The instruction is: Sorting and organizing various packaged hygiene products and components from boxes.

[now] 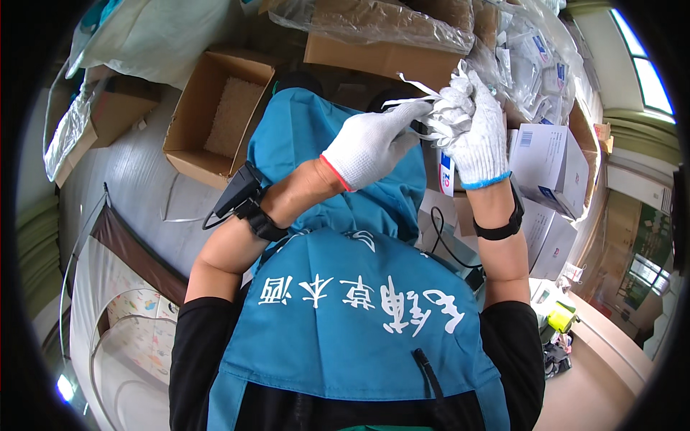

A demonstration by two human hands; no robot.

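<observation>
Both my hands wear white knitted gloves and meet over my lap, right of the middle. My right hand, with a blue cuff, is closed around a bunch of thin white strips; some loose ends stick out to the upper left. My left hand, red-cuffed, reaches in from the left with its thumb and fingers closed at the strips. Its fingertips are partly hidden by the bunch. Beneath my right hand stands a white packet with a blue and red mark.
An open cardboard box with pale filling stands to the left. Ahead lies a larger carton with clear plastic over it. At right are white boxes and a heap of clear bags. A black cable loops beside my right forearm.
</observation>
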